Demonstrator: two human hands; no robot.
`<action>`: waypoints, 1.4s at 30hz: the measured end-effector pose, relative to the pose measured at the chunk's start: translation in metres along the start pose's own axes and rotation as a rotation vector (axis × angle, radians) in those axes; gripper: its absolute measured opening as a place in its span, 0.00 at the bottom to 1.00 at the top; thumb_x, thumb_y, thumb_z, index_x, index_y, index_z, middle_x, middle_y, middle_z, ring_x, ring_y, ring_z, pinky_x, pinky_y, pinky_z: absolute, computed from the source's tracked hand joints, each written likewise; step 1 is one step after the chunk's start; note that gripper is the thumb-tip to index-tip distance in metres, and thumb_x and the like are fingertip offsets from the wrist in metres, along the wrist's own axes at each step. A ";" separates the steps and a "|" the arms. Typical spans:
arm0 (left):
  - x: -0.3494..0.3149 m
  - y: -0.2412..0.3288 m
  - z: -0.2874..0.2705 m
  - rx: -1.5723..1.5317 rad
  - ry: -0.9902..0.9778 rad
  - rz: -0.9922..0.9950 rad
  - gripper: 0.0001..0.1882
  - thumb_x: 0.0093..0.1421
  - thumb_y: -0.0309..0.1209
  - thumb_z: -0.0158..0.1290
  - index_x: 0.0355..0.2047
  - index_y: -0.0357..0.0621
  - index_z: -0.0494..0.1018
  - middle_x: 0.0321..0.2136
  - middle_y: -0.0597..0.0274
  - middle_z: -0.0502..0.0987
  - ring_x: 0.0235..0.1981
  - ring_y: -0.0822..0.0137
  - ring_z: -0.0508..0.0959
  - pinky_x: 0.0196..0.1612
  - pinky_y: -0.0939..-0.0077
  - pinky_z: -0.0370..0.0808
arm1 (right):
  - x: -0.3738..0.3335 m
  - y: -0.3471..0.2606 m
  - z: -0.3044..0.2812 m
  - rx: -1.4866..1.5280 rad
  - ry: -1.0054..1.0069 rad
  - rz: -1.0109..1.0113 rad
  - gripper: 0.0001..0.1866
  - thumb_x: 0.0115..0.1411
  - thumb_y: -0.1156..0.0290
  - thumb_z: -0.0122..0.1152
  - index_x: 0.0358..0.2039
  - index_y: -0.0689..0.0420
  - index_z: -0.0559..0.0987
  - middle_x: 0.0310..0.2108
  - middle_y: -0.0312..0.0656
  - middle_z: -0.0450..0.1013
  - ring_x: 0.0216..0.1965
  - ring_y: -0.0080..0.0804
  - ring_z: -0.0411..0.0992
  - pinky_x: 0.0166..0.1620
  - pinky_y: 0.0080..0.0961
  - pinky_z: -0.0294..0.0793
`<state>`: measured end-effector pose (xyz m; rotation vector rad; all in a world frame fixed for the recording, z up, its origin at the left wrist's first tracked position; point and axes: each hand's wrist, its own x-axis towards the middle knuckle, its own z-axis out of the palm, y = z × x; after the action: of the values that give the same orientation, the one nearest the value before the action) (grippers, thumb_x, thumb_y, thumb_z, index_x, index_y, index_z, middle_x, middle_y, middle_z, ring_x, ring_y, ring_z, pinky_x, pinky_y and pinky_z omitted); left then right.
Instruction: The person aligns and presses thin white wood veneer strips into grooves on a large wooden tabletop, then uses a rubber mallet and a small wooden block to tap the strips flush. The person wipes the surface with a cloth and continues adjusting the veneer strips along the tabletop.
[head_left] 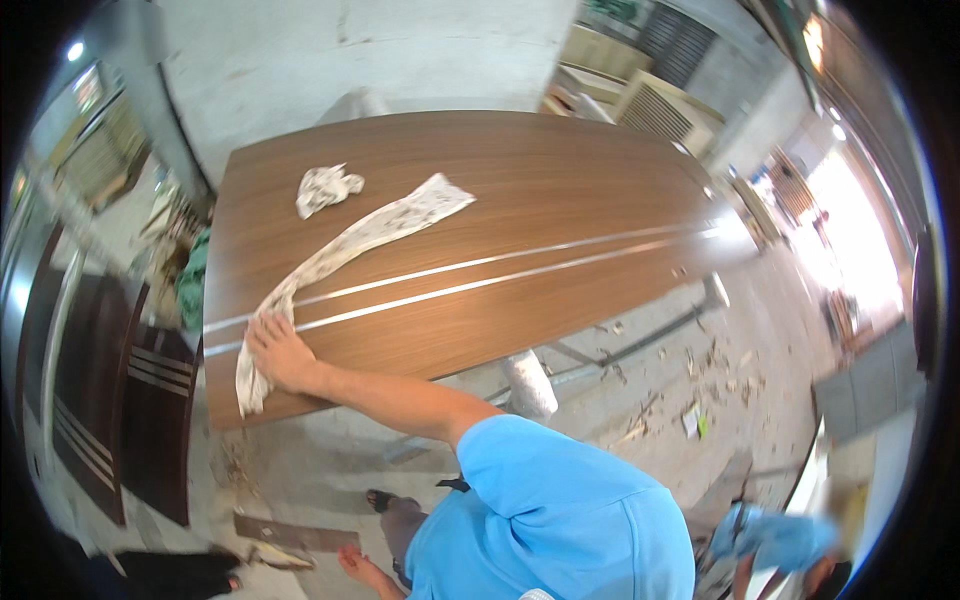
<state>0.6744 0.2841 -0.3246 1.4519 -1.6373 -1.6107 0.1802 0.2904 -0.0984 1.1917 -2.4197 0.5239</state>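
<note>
A long, stained white cloth point(370, 232) lies stretched across the brown wood-grain panel point(560, 165). Near the panel's left end, my right hand point(282, 352) is closed on the lower part of this cloth, pressing it against the surface. Two thin silvery strips point(480, 264) run lengthwise along the panel, and the cloth crosses them close to my fingers. Farther back lies a crumpled white rag point(327, 190), apart from the cloth. Low beside my leg, my left hand point(366, 573) hangs with its fingers loosely apart and nothing visible in it.
Metal supports point(530, 385) hold up the panel. Dark panels with pale stripes point(155, 420) lean at the left. Scraps and a brown board point(295, 532) litter the concrete floor. Another person in blue point(775, 540) bends at the lower right. A white wall point(370, 60) stands behind.
</note>
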 end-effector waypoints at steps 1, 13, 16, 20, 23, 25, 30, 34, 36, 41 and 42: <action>0.016 0.025 -0.006 0.018 0.006 0.181 0.16 0.72 0.30 0.49 0.57 0.36 0.72 0.54 0.53 0.77 0.52 0.63 0.77 0.56 0.65 0.75 | -0.017 0.000 -0.012 0.037 -0.022 0.001 0.31 0.68 0.54 0.54 0.65 0.61 0.70 0.70 0.55 0.60 0.73 0.56 0.53 0.73 0.56 0.48; 0.080 0.434 0.207 0.492 -0.588 1.461 0.23 0.71 0.31 0.49 0.64 0.35 0.68 0.64 0.45 0.70 0.70 0.46 0.64 0.71 0.52 0.58 | -0.220 0.220 -0.229 -0.175 -0.027 0.773 0.31 0.66 0.54 0.61 0.66 0.52 0.69 0.67 0.49 0.64 0.73 0.54 0.54 0.71 0.56 0.56; 0.027 0.414 0.309 0.751 -0.791 1.450 0.33 0.74 0.43 0.45 0.72 0.38 0.56 0.72 0.46 0.58 0.76 0.46 0.52 0.74 0.46 0.48 | -0.261 0.224 -0.260 -0.129 0.095 0.729 0.34 0.65 0.54 0.63 0.67 0.53 0.67 0.68 0.50 0.63 0.73 0.54 0.54 0.70 0.57 0.56; -0.045 0.374 0.398 1.092 -0.735 1.379 0.41 0.74 0.56 0.38 0.76 0.40 0.46 0.76 0.46 0.46 0.78 0.46 0.43 0.75 0.42 0.39 | -0.335 0.208 -0.316 -0.127 0.363 0.664 0.33 0.64 0.58 0.65 0.66 0.55 0.69 0.67 0.51 0.66 0.69 0.54 0.61 0.67 0.52 0.63; -0.080 0.365 0.434 1.088 -0.576 1.346 0.45 0.73 0.60 0.37 0.76 0.40 0.45 0.77 0.44 0.45 0.78 0.46 0.42 0.75 0.40 0.38 | -0.438 0.182 -0.356 -0.024 0.598 0.800 0.28 0.63 0.63 0.66 0.62 0.57 0.74 0.60 0.50 0.73 0.61 0.52 0.70 0.62 0.44 0.70; -0.090 0.369 0.452 0.973 -0.444 1.338 0.45 0.72 0.60 0.41 0.75 0.38 0.48 0.74 0.39 0.50 0.76 0.43 0.49 0.74 0.41 0.46 | -0.510 0.155 -0.367 -0.050 0.713 0.974 0.22 0.63 0.65 0.66 0.56 0.59 0.79 0.51 0.50 0.79 0.52 0.51 0.76 0.56 0.40 0.75; -0.122 0.376 0.540 0.835 -0.664 1.471 0.40 0.67 0.53 0.54 0.70 0.41 0.61 0.71 0.42 0.61 0.72 0.43 0.58 0.73 0.49 0.54 | -0.607 0.115 -0.377 0.259 0.735 1.414 0.19 0.68 0.70 0.61 0.57 0.60 0.79 0.48 0.47 0.81 0.46 0.36 0.81 0.43 0.30 0.82; -0.175 0.353 0.568 0.870 -0.863 1.635 0.27 0.70 0.48 0.51 0.67 0.59 0.69 0.72 0.57 0.63 0.74 0.52 0.58 0.74 0.43 0.50 | -0.579 0.149 -0.393 0.222 0.590 1.339 0.22 0.68 0.69 0.62 0.60 0.60 0.76 0.52 0.48 0.79 0.50 0.41 0.78 0.47 0.32 0.80; -0.218 0.343 0.573 0.734 -1.023 1.655 0.21 0.68 0.41 0.54 0.60 0.56 0.75 0.69 0.60 0.66 0.72 0.55 0.61 0.74 0.45 0.53 | -0.542 0.192 -0.397 0.162 0.494 1.002 0.27 0.67 0.68 0.63 0.65 0.60 0.72 0.60 0.50 0.74 0.59 0.46 0.72 0.58 0.39 0.73; -0.294 0.317 0.541 0.569 -1.305 1.283 0.11 0.62 0.31 0.59 0.45 0.49 0.81 0.50 0.59 0.82 0.54 0.57 0.79 0.57 0.63 0.75 | -0.413 0.298 -0.341 -0.197 0.386 0.808 0.39 0.66 0.51 0.62 0.71 0.59 0.63 0.68 0.63 0.61 0.69 0.67 0.56 0.71 0.57 0.52; -0.291 0.322 0.530 0.520 -1.276 1.224 0.11 0.62 0.30 0.59 0.45 0.48 0.81 0.48 0.58 0.83 0.51 0.56 0.80 0.55 0.64 0.76 | -0.393 0.304 -0.326 -0.287 0.219 0.949 0.40 0.66 0.47 0.61 0.70 0.59 0.63 0.68 0.65 0.60 0.70 0.69 0.55 0.71 0.59 0.50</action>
<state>0.2090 0.7099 -0.0570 -0.8458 -2.7761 -1.2462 0.2137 0.8827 -0.0633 -0.1838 -2.6156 0.4891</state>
